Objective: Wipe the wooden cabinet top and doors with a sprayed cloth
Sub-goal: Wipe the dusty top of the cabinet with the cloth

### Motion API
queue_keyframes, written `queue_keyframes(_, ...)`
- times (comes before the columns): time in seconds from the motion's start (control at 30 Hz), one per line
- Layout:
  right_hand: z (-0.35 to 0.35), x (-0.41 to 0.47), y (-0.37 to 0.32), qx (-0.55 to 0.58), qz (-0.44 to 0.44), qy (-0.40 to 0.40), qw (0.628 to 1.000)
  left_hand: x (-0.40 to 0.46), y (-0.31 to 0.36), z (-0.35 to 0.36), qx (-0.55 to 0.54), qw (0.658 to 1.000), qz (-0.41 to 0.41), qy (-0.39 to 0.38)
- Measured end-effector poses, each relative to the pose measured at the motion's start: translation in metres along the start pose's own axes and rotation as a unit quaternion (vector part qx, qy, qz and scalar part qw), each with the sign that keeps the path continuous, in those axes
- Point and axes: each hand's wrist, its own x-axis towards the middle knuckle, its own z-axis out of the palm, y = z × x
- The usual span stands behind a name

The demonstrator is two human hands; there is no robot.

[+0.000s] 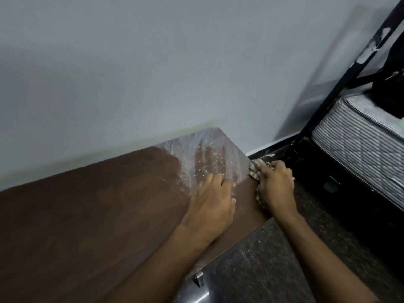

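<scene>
Head view: a person stands over the dark brown wooden cabinet top, which runs along a pale grey wall; a black metal bed frame and a striped mattress sit to the right
Right hand: the right hand is closed in a fist around a bunched, striped beige cloth, pressing it against the cabinet's right end edge
Left hand: the left hand lies flat and open on the worktop, holding nothing, fingers spread toward the wet patch
Spray patch: a glistening, beaded wet area covers the far right corner of the top, just beyond the left hand's fingertips
Cloth position: the cloth touches the edge, just right of the wet patch, near the left hand
Doing it well: I judge the edge pass goes best with firm, even pressure and long strokes, then back over the beaded corner before it dries
Doors: not visible here
</scene>
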Motion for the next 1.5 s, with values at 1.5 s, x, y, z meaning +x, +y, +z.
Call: queue_keyframes(1.5,-0.026,-0.113,-0.017,0.087,-0.165,-0.036,0.982,-0.055,0.013,-0.011,0.029,0.998,-0.048,0.01)
